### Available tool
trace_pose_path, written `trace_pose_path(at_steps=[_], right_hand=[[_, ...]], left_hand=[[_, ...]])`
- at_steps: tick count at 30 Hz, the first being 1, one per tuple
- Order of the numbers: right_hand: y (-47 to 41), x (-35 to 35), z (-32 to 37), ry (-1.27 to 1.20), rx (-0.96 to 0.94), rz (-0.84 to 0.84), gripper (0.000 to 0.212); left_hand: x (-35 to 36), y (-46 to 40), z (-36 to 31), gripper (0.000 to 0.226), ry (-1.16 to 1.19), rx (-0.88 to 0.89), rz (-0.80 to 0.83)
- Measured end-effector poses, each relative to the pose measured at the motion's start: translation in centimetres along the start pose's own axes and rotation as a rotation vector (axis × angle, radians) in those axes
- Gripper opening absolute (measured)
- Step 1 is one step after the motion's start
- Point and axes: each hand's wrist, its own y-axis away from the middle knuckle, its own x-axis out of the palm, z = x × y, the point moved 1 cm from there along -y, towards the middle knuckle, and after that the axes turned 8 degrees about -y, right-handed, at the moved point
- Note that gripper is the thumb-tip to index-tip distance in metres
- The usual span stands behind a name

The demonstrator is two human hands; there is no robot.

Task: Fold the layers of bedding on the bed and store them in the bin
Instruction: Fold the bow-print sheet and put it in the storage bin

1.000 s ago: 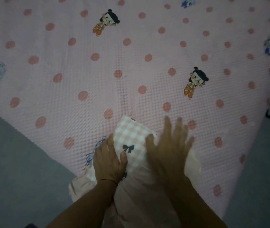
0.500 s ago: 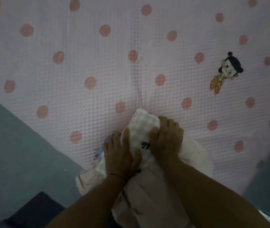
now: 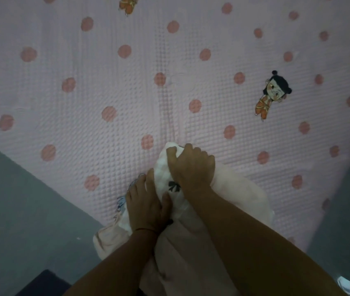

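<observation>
A pale pink waffle-textured bed cover (image 3: 169,86), dotted with darker pink spots and cartoon figures, is filling most of the view and lying flat over the bed. A grey floor (image 3: 20,199) is showing past its near-left edge and its right edge. At the cover's near corner a bundled pale pink bedding piece (image 3: 229,195) with a checked patch and a black bow print is resting, its long axis running from the near corner toward the bed's middle. The right hand (image 3: 193,167) is gripping its far end with curled fingers. The left hand (image 3: 146,204) is clasping its left side, thumb over the fabric.
</observation>
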Motion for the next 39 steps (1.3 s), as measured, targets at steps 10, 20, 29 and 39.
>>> trace_pose_path(at_steps=[10, 20, 29, 39], right_hand=[[-1.9, 2.5, -1.6, -0.123, -0.052, -0.044, 0.046], [7.4, -5.5, -5.9, -0.096, -0.198, -0.002, 0.082], [17.4, -8.2, -15.1, -1.036, 0.682, 0.175, 0.145], [16.6, -10.6, -17.2, -1.155, 0.676, 0.498, 0.11]], left_hand=[[0.7, -0.9, -0.5, 0.073, -0.044, -0.005, -0.053], [0.0, 0.8, -0.2, 0.072, 0.057, 0.024, -0.191], [-2.5, 2.2, 1.5, 0.065, 0.302, 0.04, -0.073], [-8.4, 8.2, 2.8, 0.112, 0.467, -0.306, 0.322]])
